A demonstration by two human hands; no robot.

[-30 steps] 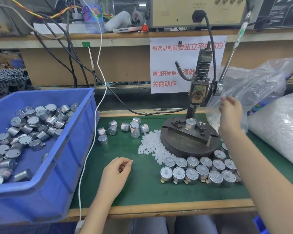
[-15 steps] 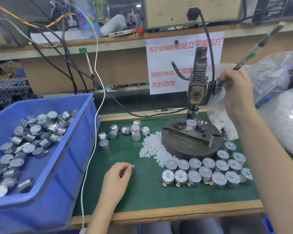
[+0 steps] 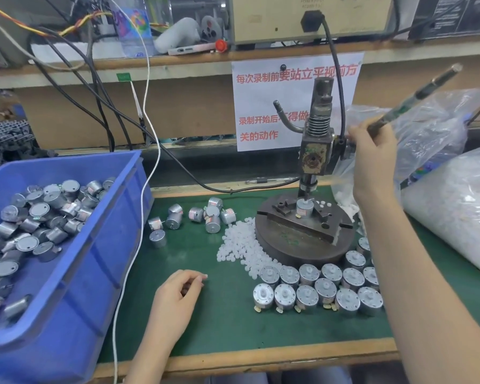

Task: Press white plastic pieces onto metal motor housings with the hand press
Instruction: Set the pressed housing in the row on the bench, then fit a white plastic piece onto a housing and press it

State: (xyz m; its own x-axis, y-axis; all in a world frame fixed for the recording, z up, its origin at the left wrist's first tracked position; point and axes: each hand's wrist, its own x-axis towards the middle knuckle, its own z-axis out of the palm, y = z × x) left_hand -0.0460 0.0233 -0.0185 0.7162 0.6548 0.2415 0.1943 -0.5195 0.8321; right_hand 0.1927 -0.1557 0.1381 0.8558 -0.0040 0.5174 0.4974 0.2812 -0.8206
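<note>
1 motor housing (image 3: 304,208): upright on hand press (image 3: 315,151) fixture, ctr-right of frame, directly under ram. My R grip (image 3: 372,153): clenched round press lever (image 3: 416,99). My L grip (image 3: 178,296): on green counter (image 3: 219,328), lower ctr, fingers curled in; can't tell if holding anything. White plastic pieces (image 3: 239,245): loose pile left of press base. Blue bin (image 3: 75,273) w/ more housings, left.

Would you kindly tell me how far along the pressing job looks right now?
Done: about two rows of motors with white pieces on top stand before the press base. In hand: the right hand grips the lever, with one motor seated under the ram; the left hand rests curled on the mat. Left: loose motors on the mat, many more in the blue bin.
</note>
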